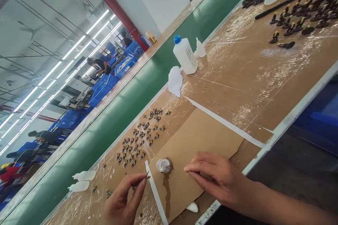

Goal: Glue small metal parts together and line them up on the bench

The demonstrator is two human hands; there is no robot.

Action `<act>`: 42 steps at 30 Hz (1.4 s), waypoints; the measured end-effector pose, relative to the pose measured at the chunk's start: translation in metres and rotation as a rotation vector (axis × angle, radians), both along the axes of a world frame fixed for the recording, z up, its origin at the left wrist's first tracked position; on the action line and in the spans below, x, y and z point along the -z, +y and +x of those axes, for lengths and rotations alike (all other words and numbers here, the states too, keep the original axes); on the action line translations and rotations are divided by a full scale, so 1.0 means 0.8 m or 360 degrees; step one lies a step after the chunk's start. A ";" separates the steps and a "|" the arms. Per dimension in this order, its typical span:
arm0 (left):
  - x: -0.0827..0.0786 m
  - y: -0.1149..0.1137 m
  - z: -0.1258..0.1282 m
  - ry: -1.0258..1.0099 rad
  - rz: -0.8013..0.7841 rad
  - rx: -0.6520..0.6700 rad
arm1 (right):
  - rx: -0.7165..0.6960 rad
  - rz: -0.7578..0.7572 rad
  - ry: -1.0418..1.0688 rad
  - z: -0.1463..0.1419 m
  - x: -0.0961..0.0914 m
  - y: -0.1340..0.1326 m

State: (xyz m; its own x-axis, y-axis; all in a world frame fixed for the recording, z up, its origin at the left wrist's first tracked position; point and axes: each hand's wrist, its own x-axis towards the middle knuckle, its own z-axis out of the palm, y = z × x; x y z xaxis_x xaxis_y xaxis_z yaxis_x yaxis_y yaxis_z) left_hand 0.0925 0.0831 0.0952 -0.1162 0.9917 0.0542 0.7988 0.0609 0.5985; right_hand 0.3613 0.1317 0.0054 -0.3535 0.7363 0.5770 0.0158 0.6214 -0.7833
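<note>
My left hand [125,197] is closed in a pinch. Between thumb and forefinger it grips a small figurine [148,176], dark with a hint of gold, its details too small to read. To the right, my right hand [211,175] is also pinched shut above the brown cardboard sheet [203,130]; whatever its fingertips hold is too small to make out. A small clear cup [163,165] stands on the cardboard between my hands, with a wet dark streak running from it. Beyond my left hand, several small blue-and-gold figurines [136,142] stand spread over the table.
White bottles [79,186] lie at the left. A blue-capped bottle [185,56] and a nozzle bottle [200,47] stand further back. Dark pieces [298,17] fill the far right, beside a black rod [285,3]. A green partition [148,81] borders the table. Distant people sit among blue crates.
</note>
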 end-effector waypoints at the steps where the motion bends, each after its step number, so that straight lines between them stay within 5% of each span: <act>1: -0.001 0.005 0.005 0.0108 0.0021 0.0050 | -0.0002 0.0003 0.0003 0.000 0.000 0.000; 10: -0.004 0.036 0.041 0.0703 0.0098 0.0312 | -0.0006 0.0012 0.0046 0.003 -0.006 0.001; 34: -0.005 0.050 0.049 0.0745 -0.0028 0.0399 | 0.0023 0.0015 0.0036 0.005 -0.007 -0.001; 39: -0.024 0.031 0.046 0.0616 0.0088 0.0191 | 0.0030 0.0008 0.0098 0.005 -0.004 -0.001; 42: -0.022 -0.003 0.029 0.0460 0.0103 -0.0276 | 0.0002 -0.0023 0.0154 0.006 -0.004 -0.002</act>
State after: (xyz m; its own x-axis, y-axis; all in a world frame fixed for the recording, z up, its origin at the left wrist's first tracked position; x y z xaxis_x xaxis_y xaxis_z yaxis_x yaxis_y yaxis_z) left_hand 0.1157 0.0810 0.1132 -0.2536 0.9520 0.1714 0.9169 0.1802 0.3561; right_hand 0.3662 0.1305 0.0085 -0.2956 0.7454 0.5975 -0.0597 0.6098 -0.7903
